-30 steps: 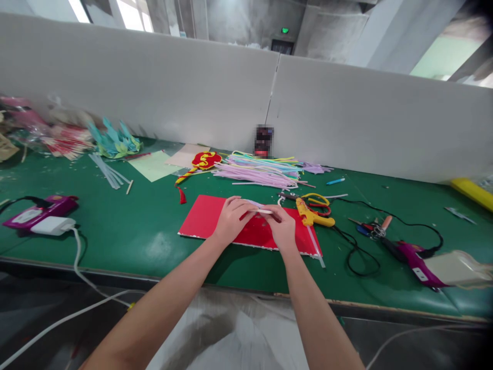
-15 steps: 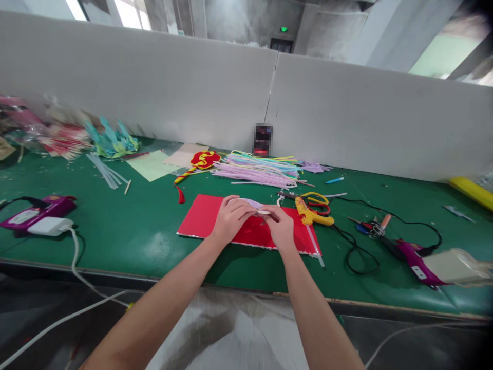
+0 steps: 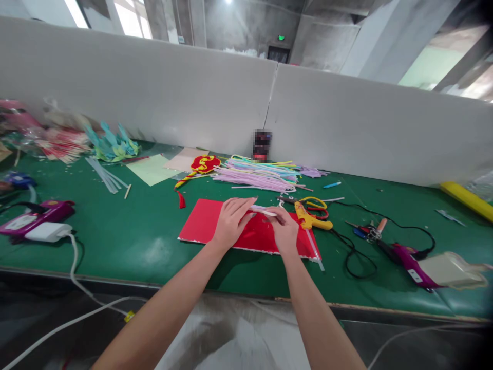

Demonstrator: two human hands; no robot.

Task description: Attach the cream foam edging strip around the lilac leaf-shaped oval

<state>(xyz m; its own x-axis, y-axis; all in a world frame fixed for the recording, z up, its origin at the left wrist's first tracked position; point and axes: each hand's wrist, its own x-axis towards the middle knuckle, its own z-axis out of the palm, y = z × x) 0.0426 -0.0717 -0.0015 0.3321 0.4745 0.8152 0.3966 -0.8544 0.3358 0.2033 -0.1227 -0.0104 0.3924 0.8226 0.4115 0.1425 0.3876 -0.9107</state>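
A thin, pale lilac and white piece (image 3: 263, 209) is held edge-on between both hands above a red board (image 3: 200, 221); its full shape is hidden by the fingers. My left hand (image 3: 232, 222) grips its left end, fingers bent over the top and thumb below. The right end is pinched by the thumb and fingers of my right hand (image 3: 285, 230). Just right of that hand lies a yellow hot glue gun (image 3: 305, 216), its black nozzle pointing left. A clear glue stick (image 3: 315, 247) crosses the board's right end. Scissors (image 3: 319, 202) with yellow and red handles lie behind the gun.
Pipe cleaners (image 3: 250, 179) in pastel colours are piled behind the board, near a red-and-yellow tasselled ornament (image 3: 205, 164). Purple power strips (image 3: 38, 218) sit at both sides. Keys (image 3: 372, 231) and a black cord (image 3: 352, 252) lie to the right. A grey partition (image 3: 173, 92) stands behind.
The pale piece has tipped from a curved, face-showing pose to nearly edge-on. My right hand has shifted slightly right and down. The view has tilted up a little.
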